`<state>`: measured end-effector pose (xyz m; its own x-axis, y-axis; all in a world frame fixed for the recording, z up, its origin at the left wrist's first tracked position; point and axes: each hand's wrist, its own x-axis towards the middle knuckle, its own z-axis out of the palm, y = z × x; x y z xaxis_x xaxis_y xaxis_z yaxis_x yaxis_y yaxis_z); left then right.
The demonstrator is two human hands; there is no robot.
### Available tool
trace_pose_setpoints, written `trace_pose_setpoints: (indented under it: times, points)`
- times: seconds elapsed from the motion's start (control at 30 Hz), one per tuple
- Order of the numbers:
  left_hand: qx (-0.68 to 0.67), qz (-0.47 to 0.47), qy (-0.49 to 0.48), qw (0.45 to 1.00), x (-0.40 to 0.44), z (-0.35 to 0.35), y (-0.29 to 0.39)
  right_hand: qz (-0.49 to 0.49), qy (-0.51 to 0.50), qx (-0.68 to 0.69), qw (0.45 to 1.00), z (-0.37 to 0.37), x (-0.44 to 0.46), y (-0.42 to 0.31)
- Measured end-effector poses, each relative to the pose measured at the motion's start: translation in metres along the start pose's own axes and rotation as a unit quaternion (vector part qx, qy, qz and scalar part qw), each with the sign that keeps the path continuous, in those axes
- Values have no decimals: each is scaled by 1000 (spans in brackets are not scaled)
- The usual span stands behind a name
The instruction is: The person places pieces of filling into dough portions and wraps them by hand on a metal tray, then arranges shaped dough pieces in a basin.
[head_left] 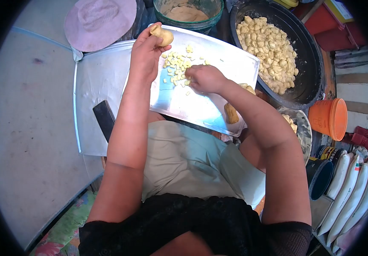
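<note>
Raised over the tray's far left part, my left hand [146, 49] grips a pale yellow piece of dough [164, 36] with a hollow at its upper end. My right hand [207, 78] is low over the metal tray [179, 104], fingers drawn together at the edge of a scatter of small pale yellow cubes [175, 64]. Whether a cube is between those fingertips is hidden. Two brownish-yellow lumps lie at the tray's right side: one [231, 113] in plain view, the other [248, 88] partly behind my right forearm.
A black basin [310, 81] full of dough pieces [267, 53] stands at the far right. Behind the tray is a green-rimmed tub [188, 26] with tan powder. A pink hat [98, 21], a dark phone [104, 119], orange buckets [329, 119] and white packets [342, 183] surround the workspace.
</note>
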<state>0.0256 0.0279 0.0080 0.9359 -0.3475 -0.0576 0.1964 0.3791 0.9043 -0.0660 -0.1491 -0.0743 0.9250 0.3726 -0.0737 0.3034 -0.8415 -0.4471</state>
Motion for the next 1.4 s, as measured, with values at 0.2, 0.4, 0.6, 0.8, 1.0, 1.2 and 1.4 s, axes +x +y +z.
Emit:
trace_pose_setpoints:
  times: [0.2, 0.4, 0.6, 0.8, 1.0, 1.2, 1.4]
  points:
    - [4, 2, 0, 1000, 0, -1, -1, -16, -2, 65, 998, -1, 5, 2]
    - [7, -1, 4, 1000, -1, 1, 1, 26, 22, 12, 999, 8, 13, -11]
    - [12, 4, -4, 1000, -1, 1, 1, -23, 1, -6, 1000, 2, 12, -6]
    - [0, -10, -21, 1000, 0, -1, -1, 25, 60, 165, 984, -9, 8, -2]
    - [-14, -44, -22, 999, -4, 8, -7, 101, 163, 216, 957, -37, 6, 1]
    - [-54, -62, -92, 992, -8, 18, -10, 33, 379, 399, 834, -73, 4, -14]
    - [-77, -61, -135, 986, -18, 30, -16, -6, 397, 313, 863, -87, -6, -30]
